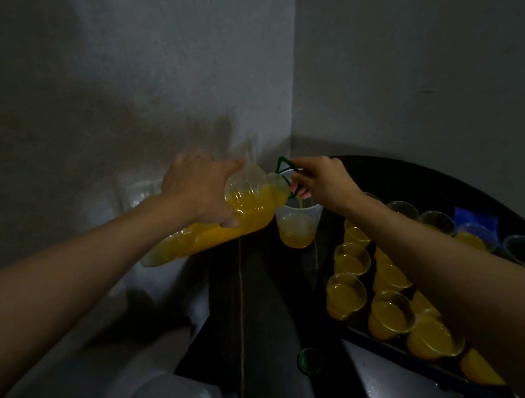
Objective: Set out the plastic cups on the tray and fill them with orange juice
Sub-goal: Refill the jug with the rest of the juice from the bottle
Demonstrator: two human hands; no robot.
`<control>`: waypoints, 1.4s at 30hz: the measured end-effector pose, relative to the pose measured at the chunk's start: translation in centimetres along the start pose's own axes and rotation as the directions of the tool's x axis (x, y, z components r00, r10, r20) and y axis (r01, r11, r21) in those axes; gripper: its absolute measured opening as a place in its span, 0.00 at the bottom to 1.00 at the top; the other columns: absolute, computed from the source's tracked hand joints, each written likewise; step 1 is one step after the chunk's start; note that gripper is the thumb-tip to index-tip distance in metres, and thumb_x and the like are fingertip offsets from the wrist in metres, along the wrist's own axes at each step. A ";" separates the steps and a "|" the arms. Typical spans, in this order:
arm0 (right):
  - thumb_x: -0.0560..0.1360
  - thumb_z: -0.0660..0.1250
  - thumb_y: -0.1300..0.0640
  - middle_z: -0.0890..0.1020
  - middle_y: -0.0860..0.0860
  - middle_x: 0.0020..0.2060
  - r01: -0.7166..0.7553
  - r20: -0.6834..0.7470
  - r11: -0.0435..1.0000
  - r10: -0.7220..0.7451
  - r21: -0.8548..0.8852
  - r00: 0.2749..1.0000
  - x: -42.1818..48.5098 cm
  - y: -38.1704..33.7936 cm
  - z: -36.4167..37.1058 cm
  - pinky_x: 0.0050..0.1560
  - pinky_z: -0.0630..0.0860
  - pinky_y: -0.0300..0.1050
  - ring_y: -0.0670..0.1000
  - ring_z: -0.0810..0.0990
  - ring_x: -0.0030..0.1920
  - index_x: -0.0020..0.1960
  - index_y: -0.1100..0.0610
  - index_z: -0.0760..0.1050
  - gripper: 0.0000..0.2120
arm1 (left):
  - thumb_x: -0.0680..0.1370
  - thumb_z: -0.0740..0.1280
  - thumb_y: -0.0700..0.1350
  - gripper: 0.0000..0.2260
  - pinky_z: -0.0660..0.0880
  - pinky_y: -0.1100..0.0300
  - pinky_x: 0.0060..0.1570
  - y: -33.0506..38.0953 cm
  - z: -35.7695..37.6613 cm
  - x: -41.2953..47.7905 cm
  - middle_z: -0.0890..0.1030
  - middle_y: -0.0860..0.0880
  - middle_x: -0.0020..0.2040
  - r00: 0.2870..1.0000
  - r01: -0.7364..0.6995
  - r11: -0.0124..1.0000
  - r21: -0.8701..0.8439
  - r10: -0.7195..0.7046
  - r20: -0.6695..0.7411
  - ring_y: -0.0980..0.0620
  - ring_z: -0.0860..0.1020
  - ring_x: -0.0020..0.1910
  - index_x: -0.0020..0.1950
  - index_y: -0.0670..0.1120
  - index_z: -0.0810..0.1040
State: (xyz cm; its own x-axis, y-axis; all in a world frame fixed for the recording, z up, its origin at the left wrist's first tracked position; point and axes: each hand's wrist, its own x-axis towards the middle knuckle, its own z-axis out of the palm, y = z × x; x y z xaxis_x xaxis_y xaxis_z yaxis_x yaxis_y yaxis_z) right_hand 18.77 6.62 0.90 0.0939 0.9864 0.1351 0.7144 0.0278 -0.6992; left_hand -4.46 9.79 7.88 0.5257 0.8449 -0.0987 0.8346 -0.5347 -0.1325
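While left hand (201, 189) clasps tilted bottle (227, 217), right hand (321, 180) pinches its green handle (284, 164), steadying the pour into the jug (297, 231); filled cups (346, 293) stand right.

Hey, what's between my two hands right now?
Head view: the clear shoulder and neck of the juice bottle lie between the left hand and the right hand.
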 end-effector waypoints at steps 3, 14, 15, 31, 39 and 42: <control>0.82 0.63 0.61 0.84 0.58 0.46 0.007 -0.009 1.000 -0.007 0.015 1.000 0.1 0.0 -0.2 0.49 0.83 0.49 0.53 0.85 0.44 0.65 0.60 0.77 0.14 | 0.63 0.79 0.61 0.51 0.65 0.47 0.66 0.0 -0.6 0.3 0.73 0.41 0.70 1.000 -0.018 0.999 0.041 0.018 -0.007 0.39 0.68 0.71 0.82 0.60 0.57; 0.82 0.63 0.60 0.84 0.57 0.45 0.010 -0.020 1.000 -0.010 0.016 1.000 0.2 0.2 0.3 0.47 0.83 0.46 0.51 0.85 0.43 0.65 0.60 0.77 0.13 | 0.65 0.78 0.63 0.51 0.65 0.49 0.65 0.2 -1.2 0.7 0.73 0.42 0.69 0.999 -0.039 0.990 0.137 0.039 0.000 0.40 0.69 0.70 0.82 0.60 0.55; 0.82 0.63 0.60 0.84 0.57 0.45 0.008 -0.021 1.000 -0.008 0.017 1.000 0.2 0.2 0.3 0.47 0.83 0.46 0.51 0.85 0.43 0.64 0.60 0.77 0.13 | 0.65 0.78 0.63 0.51 0.65 0.49 0.64 0.2 -1.3 0.7 0.73 0.42 0.69 0.999 -0.038 0.989 0.141 0.039 0.000 0.40 0.69 0.69 0.82 0.60 0.55; 0.81 0.63 0.60 0.84 0.57 0.43 0.057 -0.093 0.998 -0.054 0.023 0.994 0.0 0.0 0.3 0.45 0.83 0.49 0.53 0.85 0.41 0.61 0.63 0.79 0.11 | 0.65 0.77 0.64 0.51 0.63 0.49 0.65 0.0 -1.9 0.7 0.71 0.43 0.69 0.999 -0.032 0.988 0.152 0.035 -0.017 0.41 0.68 0.69 0.82 0.61 0.54; 0.82 0.63 0.59 0.85 0.56 0.43 0.050 -0.110 0.998 -0.045 0.048 0.993 0.0 -0.1 0.3 0.45 0.83 0.46 0.52 0.85 0.41 0.63 0.60 0.79 0.12 | 0.65 0.77 0.65 0.51 0.64 0.48 0.65 0.0 -1.9 0.7 0.71 0.43 0.69 0.998 -0.039 0.984 0.172 0.046 -0.039 0.41 0.68 0.69 0.82 0.61 0.53; 0.82 0.63 0.59 0.85 0.55 0.43 0.037 -0.116 0.997 -0.029 0.069 0.993 0.1 -0.2 0.3 0.45 0.83 0.44 0.50 0.85 0.41 0.63 0.59 0.79 0.13 | 0.65 0.77 0.65 0.51 0.64 0.48 0.65 0.0 -2.1 0.7 0.72 0.43 0.68 0.998 -0.042 0.984 0.176 0.050 -0.045 0.41 0.69 0.68 0.82 0.61 0.53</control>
State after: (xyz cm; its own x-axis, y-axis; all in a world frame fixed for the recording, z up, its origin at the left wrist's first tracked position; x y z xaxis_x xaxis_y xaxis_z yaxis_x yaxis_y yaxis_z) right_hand 18.44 6.70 0.87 0.1528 0.9596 0.2360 0.6678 0.0758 -0.7404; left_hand -3.75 10.37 9.91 0.5738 0.8167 -0.0611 0.7700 -0.5634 -0.2996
